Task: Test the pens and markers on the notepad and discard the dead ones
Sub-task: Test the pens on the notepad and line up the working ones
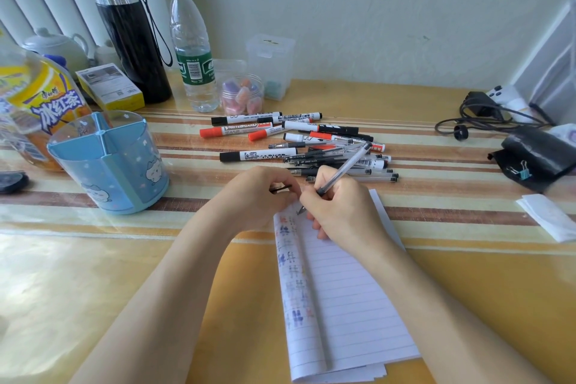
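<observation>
A lined notepad [346, 290] lies on the table in front of me, its left margin filled with several ink test marks. My right hand [339, 209] grips a clear gel pen [346, 165], its tip touching the pad's top left corner. My left hand [258, 193] rests at the pad's top edge and pinches a small black pen cap [280, 188]. Behind my hands lies a pile of whiteboard markers and pens [305, 143], several with black or red caps.
A blue divided pen holder [109, 162] stands at the left. Behind it are an iced tea bottle [34, 97], a black flask [131, 34], a water bottle [193, 50] and a jar of erasers [241, 93]. A black pouch [536, 156], cables [480, 115] and folded paper [548, 215] lie right.
</observation>
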